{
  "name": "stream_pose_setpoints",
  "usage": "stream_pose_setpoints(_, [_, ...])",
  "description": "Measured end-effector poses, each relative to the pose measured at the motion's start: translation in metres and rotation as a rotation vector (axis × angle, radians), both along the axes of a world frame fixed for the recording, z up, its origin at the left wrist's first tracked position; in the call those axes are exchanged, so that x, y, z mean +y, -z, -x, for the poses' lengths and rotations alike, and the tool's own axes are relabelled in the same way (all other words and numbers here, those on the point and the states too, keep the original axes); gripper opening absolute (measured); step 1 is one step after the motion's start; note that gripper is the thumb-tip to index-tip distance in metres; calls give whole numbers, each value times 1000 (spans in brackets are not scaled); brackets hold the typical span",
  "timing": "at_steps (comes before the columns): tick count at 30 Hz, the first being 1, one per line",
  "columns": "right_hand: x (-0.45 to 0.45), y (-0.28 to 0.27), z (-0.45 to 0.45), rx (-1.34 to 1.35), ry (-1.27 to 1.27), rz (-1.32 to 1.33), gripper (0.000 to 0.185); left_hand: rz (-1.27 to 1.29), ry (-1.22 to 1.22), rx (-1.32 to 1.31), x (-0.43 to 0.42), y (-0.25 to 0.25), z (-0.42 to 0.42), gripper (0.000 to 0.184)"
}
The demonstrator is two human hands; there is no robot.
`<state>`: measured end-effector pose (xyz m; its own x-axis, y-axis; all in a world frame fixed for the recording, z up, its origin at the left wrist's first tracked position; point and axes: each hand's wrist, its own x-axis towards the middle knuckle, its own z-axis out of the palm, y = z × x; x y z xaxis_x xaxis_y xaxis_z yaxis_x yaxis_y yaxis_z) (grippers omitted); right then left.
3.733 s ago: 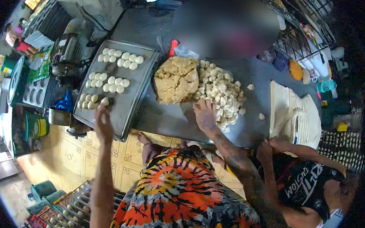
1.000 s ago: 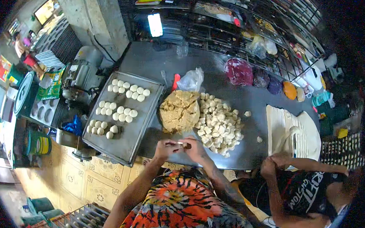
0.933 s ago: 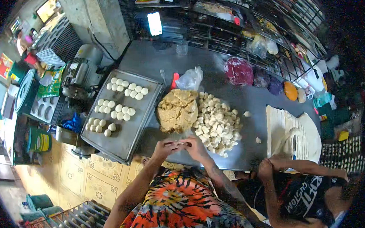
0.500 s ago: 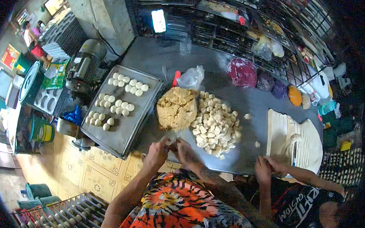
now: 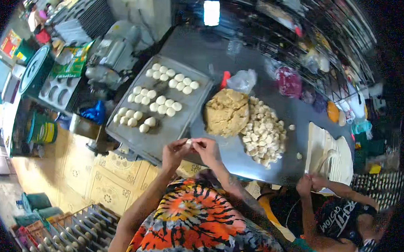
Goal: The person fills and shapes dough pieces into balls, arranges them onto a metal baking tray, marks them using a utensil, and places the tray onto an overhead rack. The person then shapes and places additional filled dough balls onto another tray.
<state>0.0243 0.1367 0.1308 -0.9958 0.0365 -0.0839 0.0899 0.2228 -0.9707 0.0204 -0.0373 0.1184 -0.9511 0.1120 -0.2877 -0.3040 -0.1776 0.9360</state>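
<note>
A small pale piece of dough (image 5: 189,142) is pinched between the fingertips of both hands, close to the tray's near right corner. My left hand (image 5: 173,154) is closed on its left side, and my right hand (image 5: 208,152) on its right. Just beyond my hands lies a large brown mound of filling or dough (image 5: 225,112), its kind not certain. A heap of cut dough pieces (image 5: 264,136) touches its right side. To the left, a metal tray (image 5: 161,126) bears several round dough balls (image 5: 165,106) in small groups.
At the right, a co-worker's hands (image 5: 312,182) are at a sheet of dough cut in strips (image 5: 330,153). A plastic bag (image 5: 242,80) and a purple bundle (image 5: 288,82) lie farther back. A motor-driven machine (image 5: 114,53) stands beyond the tray.
My head view has turned left, so the table's contents sit farther right. My hands have come nearer the tray with the dough piece, which now shows between my fingertips.
</note>
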Motion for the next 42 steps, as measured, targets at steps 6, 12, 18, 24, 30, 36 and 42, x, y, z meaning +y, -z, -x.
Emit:
stream_pose_setpoints(6, [-63,13,11,-133,-110,51,23,108,-96,-148,-57,-30,0,24])
stream_pose_setpoints(12, [-67,12,22,-85,-210,220,29,450,-17,107,-90,-20,31,25])
stream_pose_setpoints(18, [22,-23,-1,-422,-122,410,37,883,216,932,-113,14,86,34])
stream_pose_setpoints(24, [171,8,-33,76,9,-561,40,1227,182,929,-89,4,57,37])
stream_pose_setpoints(30, [235,24,-41,304,44,-1116,35,1340,224,752,-77,3,56,37])
stream_pose_setpoints(36, [240,14,-29,286,-39,-1152,25,715,54,530,-6,5,16,37])
stream_pose_setpoints(42, [208,-9,-11,107,117,-662,20,118,264,225,102,-8,-2,41])
